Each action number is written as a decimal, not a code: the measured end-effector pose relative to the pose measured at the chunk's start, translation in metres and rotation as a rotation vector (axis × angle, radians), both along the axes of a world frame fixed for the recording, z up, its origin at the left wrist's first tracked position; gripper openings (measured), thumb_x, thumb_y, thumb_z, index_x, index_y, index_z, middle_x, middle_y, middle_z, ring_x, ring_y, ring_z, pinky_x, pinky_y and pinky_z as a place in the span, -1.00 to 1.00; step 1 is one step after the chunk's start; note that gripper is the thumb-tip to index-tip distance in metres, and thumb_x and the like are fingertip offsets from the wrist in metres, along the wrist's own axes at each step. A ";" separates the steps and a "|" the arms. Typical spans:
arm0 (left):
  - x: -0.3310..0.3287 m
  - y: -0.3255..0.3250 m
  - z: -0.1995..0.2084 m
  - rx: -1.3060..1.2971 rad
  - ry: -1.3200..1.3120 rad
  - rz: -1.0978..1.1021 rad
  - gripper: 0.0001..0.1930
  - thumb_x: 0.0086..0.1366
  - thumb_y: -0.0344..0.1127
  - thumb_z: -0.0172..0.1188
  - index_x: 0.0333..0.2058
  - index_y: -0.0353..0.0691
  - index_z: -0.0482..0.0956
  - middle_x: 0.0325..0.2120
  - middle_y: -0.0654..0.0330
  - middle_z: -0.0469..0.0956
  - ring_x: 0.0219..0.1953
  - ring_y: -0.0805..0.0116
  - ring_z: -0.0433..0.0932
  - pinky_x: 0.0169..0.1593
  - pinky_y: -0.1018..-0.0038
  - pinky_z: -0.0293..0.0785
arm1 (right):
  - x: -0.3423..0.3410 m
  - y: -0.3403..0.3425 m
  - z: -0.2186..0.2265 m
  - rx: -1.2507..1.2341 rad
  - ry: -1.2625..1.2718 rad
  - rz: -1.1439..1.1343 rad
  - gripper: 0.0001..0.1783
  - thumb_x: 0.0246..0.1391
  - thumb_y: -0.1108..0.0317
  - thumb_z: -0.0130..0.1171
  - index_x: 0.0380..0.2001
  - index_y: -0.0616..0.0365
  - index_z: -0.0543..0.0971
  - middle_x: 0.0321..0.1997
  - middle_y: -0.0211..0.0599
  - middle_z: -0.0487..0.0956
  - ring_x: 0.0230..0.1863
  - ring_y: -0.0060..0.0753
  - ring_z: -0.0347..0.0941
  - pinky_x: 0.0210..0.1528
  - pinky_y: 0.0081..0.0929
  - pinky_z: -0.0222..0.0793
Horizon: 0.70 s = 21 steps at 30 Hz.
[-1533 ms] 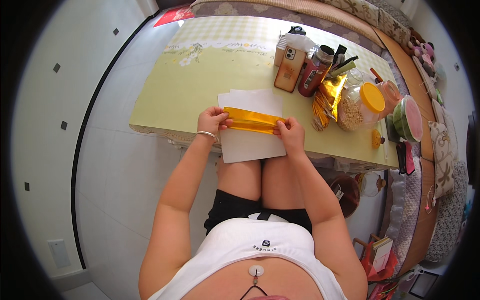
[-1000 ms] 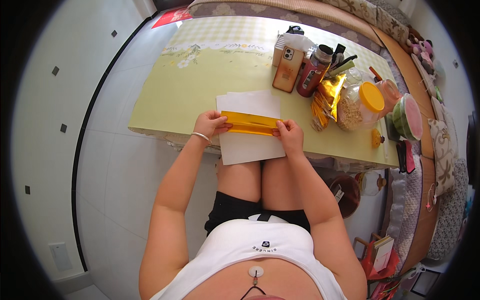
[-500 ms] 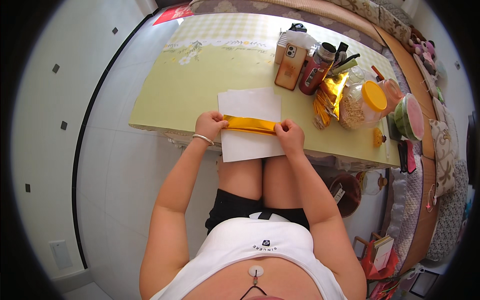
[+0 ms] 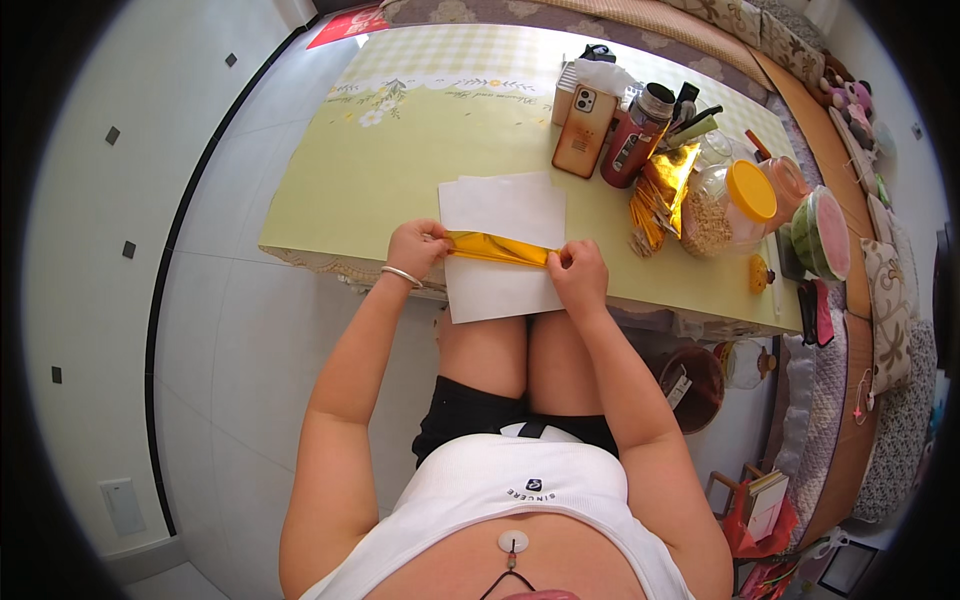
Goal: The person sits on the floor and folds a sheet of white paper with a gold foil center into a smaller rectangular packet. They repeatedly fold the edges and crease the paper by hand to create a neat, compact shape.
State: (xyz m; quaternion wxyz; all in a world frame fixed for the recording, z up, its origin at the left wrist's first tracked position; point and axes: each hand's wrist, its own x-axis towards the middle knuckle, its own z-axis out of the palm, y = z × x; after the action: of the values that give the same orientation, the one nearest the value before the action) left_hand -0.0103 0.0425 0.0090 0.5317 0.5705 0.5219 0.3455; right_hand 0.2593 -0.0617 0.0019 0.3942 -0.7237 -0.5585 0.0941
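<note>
Both hands are gripping in my view: the left hand (image 4: pixel 420 247) is pinching one end of a single gold strip (image 4: pixel 500 248), and the right hand (image 4: pixel 580 273) is pinching the other, thumb and fingers closed on it at each side. The strip is stretching between them above the white sheets (image 4: pixel 505 205), near the front edge of the table (image 4: pixel 340 195); I am not able to tell whether it is touching the paper. I am counting at least two sheets, their edges lying out of line, and they are hanging over the table's edge toward the lap.

Over to the right I am picking out the containers. One clear jar with a yellow lid (image 4: pixel 750 191) is holding tan, grain-like bits (image 4: pixel 707 222). One pinkish jar (image 4: pixel 786 180) is standing just behind it, contents unclear to me. One dark red bottle (image 4: pixel 630 150) is hiding whatever is inside, with one phone (image 4: pixel 584 135) standing beside it. One bundle of gold pieces (image 4: pixel 662 200) is lying between bottle and yellow-lidded jar, too overlapped for counting. One cut watermelon (image 4: pixel 823 232) is sitting farther right. Lower down, one red bag (image 4: pixel 762 528) is holding flat, book-like items.
</note>
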 end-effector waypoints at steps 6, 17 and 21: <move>0.002 0.003 0.001 0.158 0.032 0.007 -0.85 0.12 -0.60 0.30 -0.33 -0.24 0.62 -0.37 0.30 0.62 -0.53 0.58 0.56 -0.47 0.63 0.47 | -0.001 -0.001 -0.001 -0.007 -0.010 0.004 -0.78 -0.02 0.29 0.28 -0.58 0.16 0.51 -0.33 -0.18 0.49 -0.34 -0.06 0.48 -0.27 -0.15 0.44; 0.011 0.019 0.003 0.423 0.114 -0.175 -0.89 0.13 -0.60 0.31 -0.37 -0.29 0.59 -0.39 0.29 0.59 -0.52 0.55 0.57 -0.42 0.61 0.49 | -0.002 -0.001 0.000 -0.012 0.008 -0.016 -0.77 0.00 0.26 0.29 -0.57 0.15 0.52 -0.33 -0.21 0.49 -0.33 -0.08 0.48 -0.26 -0.16 0.43; 0.017 0.021 -0.003 0.272 -0.081 -0.142 -0.94 0.20 -0.56 0.27 -0.38 -0.29 0.58 -0.46 0.27 0.63 -0.51 0.50 0.64 -0.44 0.58 0.52 | -0.002 -0.002 0.003 -0.030 0.012 -0.010 -0.76 0.02 0.25 0.29 -0.56 0.15 0.53 -0.33 -0.22 0.49 -0.33 -0.08 0.48 -0.26 -0.17 0.43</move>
State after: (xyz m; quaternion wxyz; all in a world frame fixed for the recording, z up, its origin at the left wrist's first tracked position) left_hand 0.0070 0.0635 0.0056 0.4932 0.6584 0.4066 0.3975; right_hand 0.2571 -0.0639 0.0051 0.3870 -0.7318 -0.5511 0.1049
